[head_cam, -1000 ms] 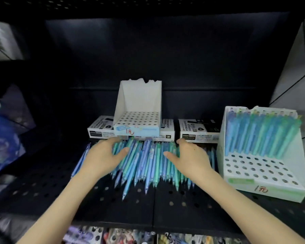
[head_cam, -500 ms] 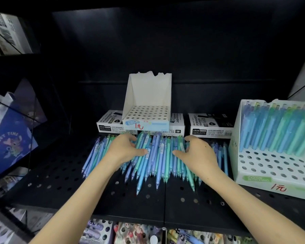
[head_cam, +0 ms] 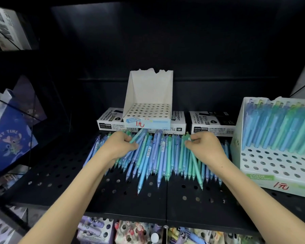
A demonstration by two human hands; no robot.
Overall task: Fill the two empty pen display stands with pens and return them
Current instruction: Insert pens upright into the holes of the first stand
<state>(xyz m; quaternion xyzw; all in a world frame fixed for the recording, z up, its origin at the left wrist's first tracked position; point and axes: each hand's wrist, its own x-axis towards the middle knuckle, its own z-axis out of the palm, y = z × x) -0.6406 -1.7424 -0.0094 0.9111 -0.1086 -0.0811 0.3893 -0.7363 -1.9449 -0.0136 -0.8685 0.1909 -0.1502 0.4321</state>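
**Head view.** Loose pens fanned on black shelf, tips toward 6 o'clock.
- Left hand at 9 o'clock edge of pile, grip curled round few clip ends.
- Right hand at 3 o'clock edge, grip pinched on green pens.
- Empty stand at 12 o'clock, atop marker boxes.
- Part-filled stand at 3 o'clock, front holes bare.

Advised: gather small bundle, tips aligned one way, lift clear of pile, seat one pen per hole, rear rows first.
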